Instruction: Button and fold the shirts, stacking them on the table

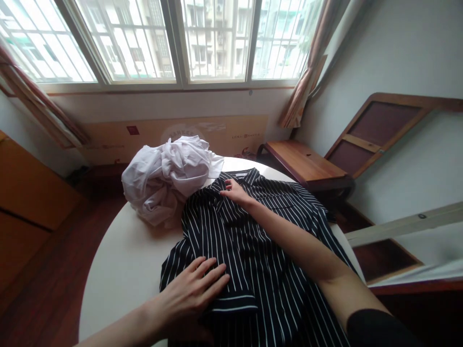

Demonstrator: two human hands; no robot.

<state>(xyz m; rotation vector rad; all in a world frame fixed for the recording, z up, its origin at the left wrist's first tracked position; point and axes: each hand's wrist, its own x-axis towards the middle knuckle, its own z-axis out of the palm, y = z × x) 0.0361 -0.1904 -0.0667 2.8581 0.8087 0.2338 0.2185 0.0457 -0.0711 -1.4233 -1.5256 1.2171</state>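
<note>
A black shirt with white stripes (267, 246) is spread on the table, collar at the far end. Its left side looks folded inward, with a short sleeve (231, 289) lying along the front and the sleeve's hem towards me. My left hand (197, 286) rests flat on this folded part, fingers spread. Reaching across the shirt, my right hand (234, 191) is at the collar (249, 176), its fingers slightly bent with a gap between thumb and forefinger. No cloth shows plainly between them.
A crumpled heap of white cloth (170, 178) sits on the round white table (112, 270), left of the collar. Beyond stand a low wooden bench (304, 159) and a wall under barred windows (217, 43). Curtains (302, 91) hang at both sides.
</note>
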